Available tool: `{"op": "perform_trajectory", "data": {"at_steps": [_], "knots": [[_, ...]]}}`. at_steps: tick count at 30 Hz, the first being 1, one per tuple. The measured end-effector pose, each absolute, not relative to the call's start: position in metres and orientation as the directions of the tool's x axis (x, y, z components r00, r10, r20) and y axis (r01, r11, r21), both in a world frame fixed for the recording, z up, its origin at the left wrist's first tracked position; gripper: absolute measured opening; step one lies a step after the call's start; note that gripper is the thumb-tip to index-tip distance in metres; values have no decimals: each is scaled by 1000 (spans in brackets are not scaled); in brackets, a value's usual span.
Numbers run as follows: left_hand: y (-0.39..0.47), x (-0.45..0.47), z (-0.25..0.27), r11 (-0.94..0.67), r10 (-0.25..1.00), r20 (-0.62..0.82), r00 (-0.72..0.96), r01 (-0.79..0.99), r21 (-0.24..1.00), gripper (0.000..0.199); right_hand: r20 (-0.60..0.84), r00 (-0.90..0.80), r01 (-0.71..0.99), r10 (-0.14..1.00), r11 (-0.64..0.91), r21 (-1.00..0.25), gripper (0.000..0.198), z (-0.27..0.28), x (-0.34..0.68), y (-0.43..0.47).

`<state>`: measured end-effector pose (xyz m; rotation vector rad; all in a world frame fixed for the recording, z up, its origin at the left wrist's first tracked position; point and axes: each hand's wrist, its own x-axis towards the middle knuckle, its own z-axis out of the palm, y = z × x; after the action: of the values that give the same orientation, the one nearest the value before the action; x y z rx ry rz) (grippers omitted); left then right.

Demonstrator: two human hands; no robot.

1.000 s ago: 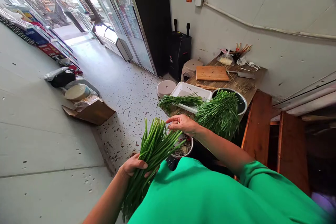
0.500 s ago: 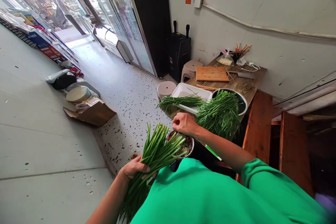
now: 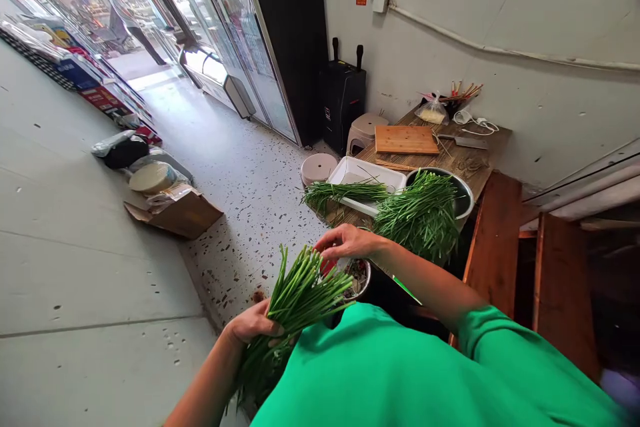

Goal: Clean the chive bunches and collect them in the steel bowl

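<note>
My left hand [image 3: 257,323] is wrapped round a thick bunch of garlic chives [image 3: 305,287], with the pale cut ends pointing up and away and the leaves hanging below. At those cut ends is my right hand [image 3: 350,242], its thumb and forefinger pinched at the tip of a stem; the exact contact is small. Beneath the right hand stands a round bin [image 3: 359,278] with scraps inside, partly hidden by the chives and the hand. A large heap of chives [image 3: 417,213] lies over a metal basin [image 3: 465,197] on the table, and a smaller bundle [image 3: 345,193] lies across a white tray [image 3: 367,177].
The wooden table [image 3: 465,160] also bears a cutting board [image 3: 406,140], a cleaver [image 3: 470,142] and a plastic bag [image 3: 433,111]. Wooden benches [image 3: 493,240] stand at the right. Stools [image 3: 319,168] and a black speaker [image 3: 343,103] are behind the table. A cardboard box [image 3: 175,213] sits by the left wall.
My right hand has moved left from above the bin to the cut ends of the chives, its fingers reaching out. The left hand keeps its grip, the bunch shifting slightly.
</note>
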<state>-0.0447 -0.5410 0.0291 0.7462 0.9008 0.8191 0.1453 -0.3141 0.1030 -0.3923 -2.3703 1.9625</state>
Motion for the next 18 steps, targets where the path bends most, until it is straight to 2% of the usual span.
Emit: {"op": "perform_trajectory", "data": {"at_steps": [2,7,11,14,18], "knots": [[-540,-43,29,502,838,-366,405,-305,810,24,-116,-982,144,148,189,-971,32,120,147,-321],[-535,-39,30,501,826,-343,447,-305,810,21,-182,-979,198,88,248,-948,21,129,149,-323],[-530,-38,32,503,824,-374,426,-244,829,23,-214,-961,253,176,250,-934,16,121,150,-318],[-525,-38,37,480,845,-393,362,-191,856,25,-244,-939,282,242,134,-950,17,118,153,-317],[-525,-39,43,454,851,-364,379,-183,872,20,-264,-939,208,222,-245,-947,26,119,158,-318]]}}
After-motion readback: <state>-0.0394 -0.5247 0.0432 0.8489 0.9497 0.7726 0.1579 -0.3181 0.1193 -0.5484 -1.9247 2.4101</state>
